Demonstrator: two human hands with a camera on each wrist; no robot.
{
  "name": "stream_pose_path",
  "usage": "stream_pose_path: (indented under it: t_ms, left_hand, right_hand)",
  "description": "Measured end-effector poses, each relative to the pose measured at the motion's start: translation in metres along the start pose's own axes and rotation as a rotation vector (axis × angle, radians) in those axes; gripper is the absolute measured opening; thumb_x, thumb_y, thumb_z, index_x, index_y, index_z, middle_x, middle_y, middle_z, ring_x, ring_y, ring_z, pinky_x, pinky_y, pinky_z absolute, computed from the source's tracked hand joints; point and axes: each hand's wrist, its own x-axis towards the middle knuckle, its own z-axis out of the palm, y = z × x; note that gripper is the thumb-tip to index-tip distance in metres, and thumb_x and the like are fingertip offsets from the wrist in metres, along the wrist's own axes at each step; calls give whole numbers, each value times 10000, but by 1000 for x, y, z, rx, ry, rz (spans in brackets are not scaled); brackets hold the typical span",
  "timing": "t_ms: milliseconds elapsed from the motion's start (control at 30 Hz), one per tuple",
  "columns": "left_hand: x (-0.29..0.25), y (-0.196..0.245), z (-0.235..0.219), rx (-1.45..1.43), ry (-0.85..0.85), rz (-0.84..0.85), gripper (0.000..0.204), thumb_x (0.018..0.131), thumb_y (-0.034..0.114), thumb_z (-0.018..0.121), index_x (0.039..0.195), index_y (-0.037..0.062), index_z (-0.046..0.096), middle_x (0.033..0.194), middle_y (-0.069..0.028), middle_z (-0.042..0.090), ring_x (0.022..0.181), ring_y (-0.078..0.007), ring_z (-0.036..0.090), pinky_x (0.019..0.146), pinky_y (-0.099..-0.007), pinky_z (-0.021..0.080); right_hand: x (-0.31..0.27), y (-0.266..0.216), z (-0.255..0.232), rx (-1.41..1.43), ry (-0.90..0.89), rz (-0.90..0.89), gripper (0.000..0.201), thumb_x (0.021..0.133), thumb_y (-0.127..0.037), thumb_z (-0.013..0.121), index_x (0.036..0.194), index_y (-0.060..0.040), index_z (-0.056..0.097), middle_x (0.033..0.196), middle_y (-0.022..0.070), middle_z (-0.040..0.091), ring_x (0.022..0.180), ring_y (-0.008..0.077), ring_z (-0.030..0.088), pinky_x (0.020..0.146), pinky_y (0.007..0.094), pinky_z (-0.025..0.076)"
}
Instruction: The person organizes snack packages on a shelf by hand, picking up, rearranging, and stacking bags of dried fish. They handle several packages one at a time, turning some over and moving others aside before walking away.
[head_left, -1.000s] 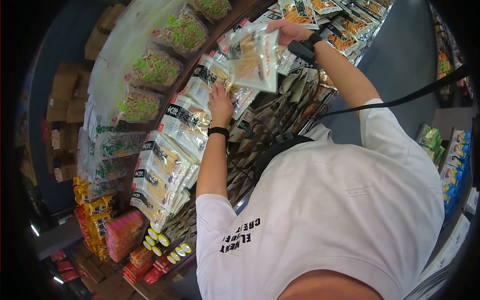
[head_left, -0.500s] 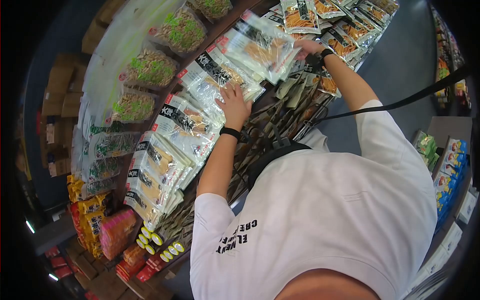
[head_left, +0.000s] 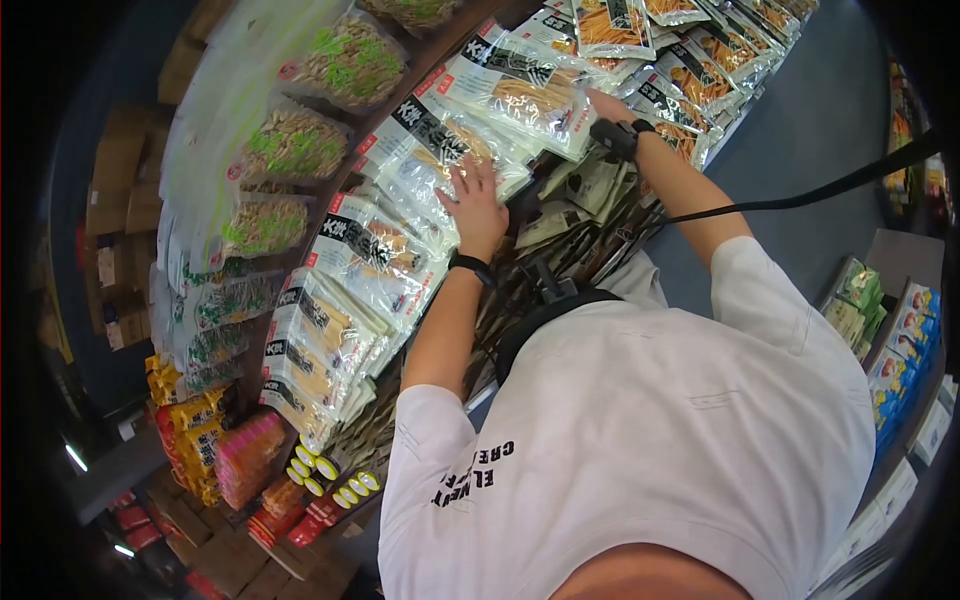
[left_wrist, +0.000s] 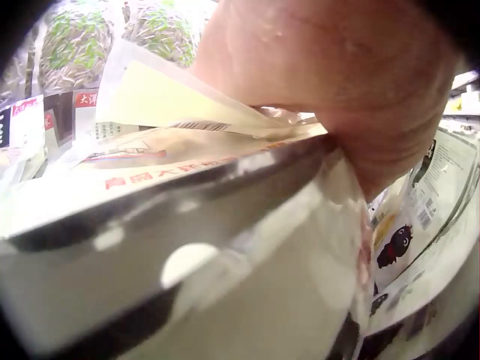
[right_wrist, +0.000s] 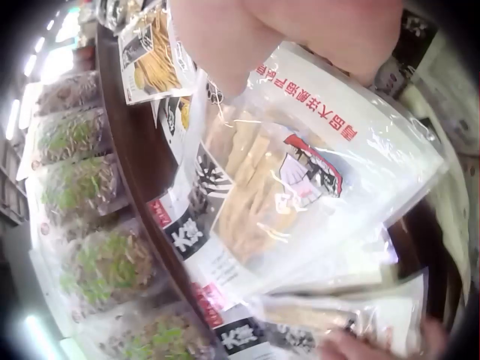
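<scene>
White-and-clear food packets with black lettering lie overlapping in a slanted row on the display. My left hand rests on one of them, its fingers spread; the left wrist view shows the same hand at a packet's edge, thumb side partly hidden. Further up the row, my right hand grips the lower right edge of another white packet. In the right wrist view that hand covers the top edge of the packet, which lies flat over others; its fingertips are partly out of sight.
Bags of green-and-brown snacks line the shelf at the left. Orange snack packets lie at the top right, and darker packets stand below the row. A black strap crosses at the right.
The right hand has brought the raised packet down onto the row beyond the left hand. My left hand has shifted slightly right and its fingers have spread over a packet.
</scene>
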Motion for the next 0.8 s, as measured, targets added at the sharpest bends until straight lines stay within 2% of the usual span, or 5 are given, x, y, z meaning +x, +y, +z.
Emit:
stream_pose_path:
  t_ms: [200,267,367,600,800]
  left_hand:
    - [5,-13,-3,-58,-15,-78,836,651,310,664,1377,164,275,1457,-155,161,1332,-386,138,975,-665,127]
    - [5,-14,1,-76,-4,-91,835,654,319,654,1376,142,273,1456,-172,152,1331,-398,125,971,-669,121]
    - [6,-12,9,-46,38,-61,854,650,321,656,1378,112,261,1454,-189,139,1328,-412,118,967,-675,117]
    - [8,-10,2,-81,-63,-82,875,673,333,658,1391,91,220,1460,-208,92,1333,-424,74,963,-677,116]
    - [10,-11,-2,-39,-74,-104,898,671,384,684,1390,99,227,1463,-190,104,1332,-421,92,962,-676,118]
  right_hand:
    - [16,-27,4,918,-167,993,567,896,-477,408,1156,16,513,1000,129,594,805,193,576,704,314,466]
    - [18,-48,-6,806,-167,816,397,720,-285,623,1013,-20,582,872,154,640,789,289,630,686,383,480]
    - [25,-76,-21,328,-196,-134,426,567,-340,689,843,-19,641,854,176,640,800,334,624,671,370,494]
    - [49,-85,32,-265,-528,127,383,712,-357,621,931,-43,642,963,147,644,916,324,610,683,381,499]
    - [38,-101,8,88,-546,359,348,844,-312,469,1087,-96,594,1087,136,606,953,318,590,774,356,462]
